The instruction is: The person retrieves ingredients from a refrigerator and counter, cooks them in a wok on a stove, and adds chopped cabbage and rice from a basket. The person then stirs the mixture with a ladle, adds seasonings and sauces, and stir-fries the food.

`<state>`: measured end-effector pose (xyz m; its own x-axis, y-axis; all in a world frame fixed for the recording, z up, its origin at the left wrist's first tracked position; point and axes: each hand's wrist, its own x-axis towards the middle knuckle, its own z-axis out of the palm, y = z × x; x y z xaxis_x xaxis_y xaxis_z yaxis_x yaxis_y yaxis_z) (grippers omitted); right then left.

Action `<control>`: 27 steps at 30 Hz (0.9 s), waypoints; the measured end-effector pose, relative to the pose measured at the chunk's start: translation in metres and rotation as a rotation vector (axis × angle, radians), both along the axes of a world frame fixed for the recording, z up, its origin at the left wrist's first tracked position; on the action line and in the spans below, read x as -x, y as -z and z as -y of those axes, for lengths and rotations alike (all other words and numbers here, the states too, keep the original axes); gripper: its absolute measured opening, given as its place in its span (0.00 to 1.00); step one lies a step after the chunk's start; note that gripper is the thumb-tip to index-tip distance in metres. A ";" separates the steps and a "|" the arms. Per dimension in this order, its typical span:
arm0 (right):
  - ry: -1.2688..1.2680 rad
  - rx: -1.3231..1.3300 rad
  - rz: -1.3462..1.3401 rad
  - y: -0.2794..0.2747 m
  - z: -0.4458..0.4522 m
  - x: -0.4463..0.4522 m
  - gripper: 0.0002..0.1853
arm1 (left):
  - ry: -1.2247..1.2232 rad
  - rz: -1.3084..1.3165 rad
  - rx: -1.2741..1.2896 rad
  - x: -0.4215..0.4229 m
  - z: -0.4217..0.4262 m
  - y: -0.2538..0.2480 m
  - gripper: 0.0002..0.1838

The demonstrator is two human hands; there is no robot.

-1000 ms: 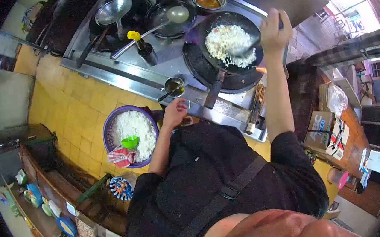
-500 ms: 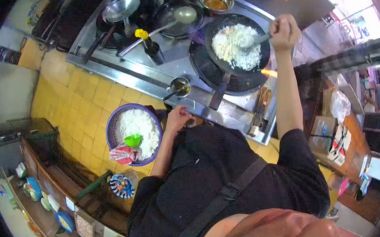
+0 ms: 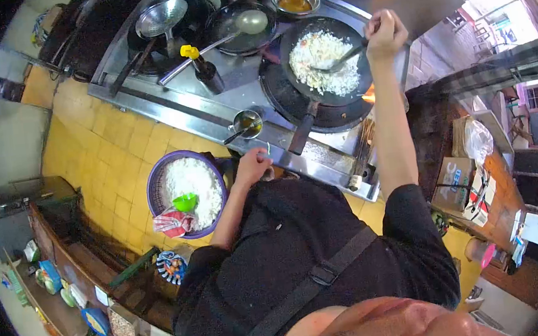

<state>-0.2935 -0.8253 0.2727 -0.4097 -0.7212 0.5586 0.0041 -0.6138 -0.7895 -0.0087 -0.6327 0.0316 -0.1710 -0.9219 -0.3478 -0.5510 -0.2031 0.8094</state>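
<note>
My right hand (image 3: 386,32) is closed around the handle of a spatula (image 3: 340,61), whose blade lies in the loose white rice (image 3: 319,86). That rice, with small reddish bits, fills the middle of a black frying pan (image 3: 291,36), and its dark handle (image 3: 303,133) points toward my body. An orange flame (image 3: 369,94) shows at the pan's right side. Low in front of the stove, my left hand (image 3: 253,167) has its fingers curled together by the front edge; whatever they hold is too small to make out. A metal cup (image 3: 248,123) of dark liquid stands just beyond it.
A purple basket (image 3: 153,196) holds white rice, a green scoop (image 3: 185,202) and a red-striped cloth (image 3: 173,223). On the stove are a yellow-capped bottle (image 3: 208,76), a ladle (image 3: 251,21), a strainer (image 3: 161,18) and a bowl of brown liquid (image 3: 296,4). Shelves stand at left.
The spatula blade has swept left through the rice, and the rice is more spread out. My left hand stays by the stove edge. The whole view has shifted slightly.
</note>
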 end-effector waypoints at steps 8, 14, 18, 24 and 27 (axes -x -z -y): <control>-0.041 0.019 -0.104 0.018 -0.023 0.003 0.14 | 0.010 0.007 0.001 0.009 0.009 -0.011 0.18; 0.054 0.137 -0.485 0.051 -0.038 0.006 0.11 | -0.003 0.063 0.052 0.001 0.007 -0.005 0.19; 0.113 -0.075 -0.425 0.018 -0.042 0.007 0.11 | -0.031 0.075 0.119 0.001 0.004 -0.011 0.19; -0.012 0.136 -0.373 0.048 -0.020 0.027 0.12 | -0.115 -0.018 -0.029 0.000 -0.005 -0.017 0.19; -0.051 0.091 -0.200 0.004 -0.018 0.013 0.13 | -0.143 -0.052 -0.006 0.002 -0.011 -0.009 0.19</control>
